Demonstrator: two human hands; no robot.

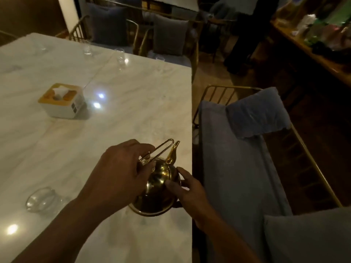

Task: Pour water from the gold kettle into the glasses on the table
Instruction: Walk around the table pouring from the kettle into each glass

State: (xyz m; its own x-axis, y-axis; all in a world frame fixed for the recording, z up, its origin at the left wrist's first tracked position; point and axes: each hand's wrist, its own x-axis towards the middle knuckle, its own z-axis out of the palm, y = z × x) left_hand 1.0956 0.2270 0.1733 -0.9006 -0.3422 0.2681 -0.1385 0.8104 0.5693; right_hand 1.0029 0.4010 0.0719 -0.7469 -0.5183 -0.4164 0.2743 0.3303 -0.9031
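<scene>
A person's left hand (pixel 121 173) is gripping the handle (pixel 163 147) of the gold kettle (pixel 159 177), sitting at the table (pixel 114 130) edge, as the right hand (pixel 188 188), fingers straight, is steadying its side, likely preparing a lift toward the nearby glass (pixel 40 199).

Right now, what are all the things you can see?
table: one, white marble, fills the left
kettle: one, gold, table's near right edge
near glass: one, clear, left of the kettle
far glasses: three I can make out, clear, along the far edge
tissue box: one, white with a tan top, mid-table on the left
seat: one, blue with a gold frame, right of the table
chairs: at least two, gold frames with blue-grey cushions, beyond the table
left hand: grips the kettle's handle
right hand: fingers touch the kettle's side
</scene>
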